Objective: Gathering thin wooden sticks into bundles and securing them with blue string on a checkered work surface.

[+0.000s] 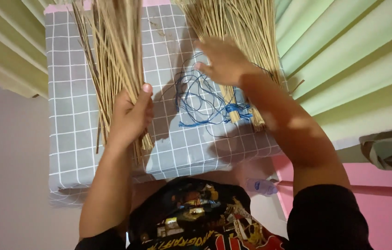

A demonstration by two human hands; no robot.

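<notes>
- Head view, looking down over a grey cushion with a white grid pattern (75, 115), which fills the centre and left of the frame and serves as the surface.
- Left hand (131, 115), centre-left of frame: fingers clenched around a loose bundle of thin dry sticks (115, 46). The grip sits near the lower ends; the long ends fan out toward the top of the frame. Judged: gripping low keeps the sticks gathered while the tips stay free.
- Right hand (223, 60), upper centre: fingers spread and released, palm down, resting against or just over a second bundle of sticks (247, 32). Nothing is grasped; actual contact cannot be confirmed because of motion blur.
- The second bundle lies flat on the cushion, running from the upper centre down to the centre-right. Its lower end is bound with blue thread (240, 111), which likely explains why it holds together unaided.
- Loose blue thread (196, 99) trails in tangled loops across the cushion, between the two bundles, joined to the binding.
- Pale green pleated curtain (344, 55) on the right and in the upper left of the frame.
- Clear plastic bottle (261, 186) lies low, centre-right, below the cushion's edge.
- Pink floor or mat (390, 203) in the lower right.
</notes>
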